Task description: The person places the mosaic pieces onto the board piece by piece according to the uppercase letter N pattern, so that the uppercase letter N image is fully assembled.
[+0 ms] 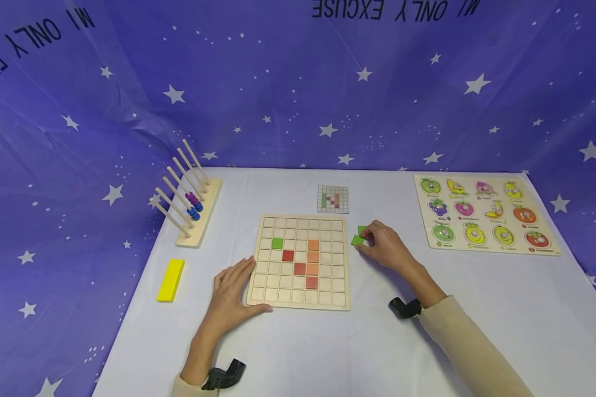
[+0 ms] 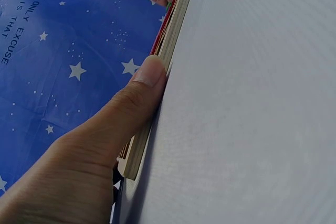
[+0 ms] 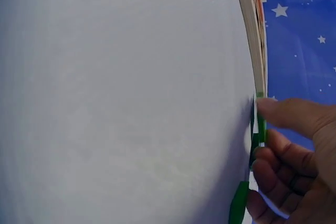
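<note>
On the white table lies a wooden grid board (image 1: 298, 303). Set in its squares are a green tile (image 1: 277, 243), three red tiles (image 1: 288, 256) in a diagonal and three orange tiles (image 1: 313, 245) in a column. My left hand (image 1: 233, 300) rests at the board's near left corner, fingers along the left side and thumb against the front edge (image 2: 134, 156). To the right of the board, my right hand (image 1: 387, 245) pinches a green square tile (image 3: 262, 124) between thumb and fingers. More green tiles (image 3: 239, 203) are by its fingers, partly hidden.
Behind the board lies a small pattern card (image 1: 333, 198). At left stand a wooden peg rack (image 1: 193, 234) with purple and blue beads and a yellow block (image 1: 171, 280). A fruit puzzle board (image 1: 487, 218) lies at the right. A purple starry cloth (image 1: 298, 82) hangs behind.
</note>
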Demonstrator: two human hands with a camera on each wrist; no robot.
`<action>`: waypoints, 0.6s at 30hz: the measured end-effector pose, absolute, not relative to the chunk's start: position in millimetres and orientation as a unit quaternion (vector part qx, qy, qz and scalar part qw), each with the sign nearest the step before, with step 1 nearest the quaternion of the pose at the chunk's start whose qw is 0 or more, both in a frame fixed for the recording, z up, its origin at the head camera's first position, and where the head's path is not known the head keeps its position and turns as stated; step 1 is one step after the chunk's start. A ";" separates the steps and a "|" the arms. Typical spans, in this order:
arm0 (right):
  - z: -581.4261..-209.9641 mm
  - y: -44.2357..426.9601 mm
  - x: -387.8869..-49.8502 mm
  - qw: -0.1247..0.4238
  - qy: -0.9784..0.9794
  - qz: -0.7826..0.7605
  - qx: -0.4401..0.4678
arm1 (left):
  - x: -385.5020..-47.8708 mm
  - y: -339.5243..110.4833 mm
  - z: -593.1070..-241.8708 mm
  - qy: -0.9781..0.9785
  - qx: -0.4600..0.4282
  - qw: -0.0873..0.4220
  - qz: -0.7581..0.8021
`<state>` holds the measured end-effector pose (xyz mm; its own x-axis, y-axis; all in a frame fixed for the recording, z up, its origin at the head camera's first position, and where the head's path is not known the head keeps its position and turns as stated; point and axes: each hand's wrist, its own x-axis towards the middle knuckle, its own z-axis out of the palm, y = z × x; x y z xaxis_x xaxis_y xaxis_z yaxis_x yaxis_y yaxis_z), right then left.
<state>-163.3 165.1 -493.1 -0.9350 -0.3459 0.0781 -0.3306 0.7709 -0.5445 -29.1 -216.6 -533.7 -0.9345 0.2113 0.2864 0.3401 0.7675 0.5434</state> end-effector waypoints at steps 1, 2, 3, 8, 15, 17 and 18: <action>-491.9 164.2 -163.3 0.011 0.940 -0.287 -0.183 | -28.8 -216.6 -533.4 -0.935 -0.146 0.102 -0.308; -490.2 162.7 -163.1 0.010 0.939 -0.288 -0.186 | -28.7 -216.6 -533.2 -0.935 -0.145 0.100 -0.308; -488.1 161.1 -162.9 0.008 0.938 -0.290 -0.191 | -28.5 -216.6 -532.8 -0.935 -0.143 0.098 -0.308; -475.5 147.5 -161.5 -0.004 0.929 -0.301 -0.216 | -28.5 -216.0 -531.2 -0.935 -0.141 0.092 -0.311; -462.0 122.7 -161.8 0.001 0.920 -0.307 -0.244 | -28.8 -215.9 -531.5 -0.934 -0.142 0.094 -0.313; -459.4 115.5 -161.6 0.004 0.918 -0.307 -0.250 | -28.9 -216.0 -531.6 -0.935 -0.142 0.093 -0.313; -458.3 111.8 -161.5 0.006 0.917 -0.309 -0.253 | -29.0 -216.2 -531.6 -0.935 -0.142 0.093 -0.313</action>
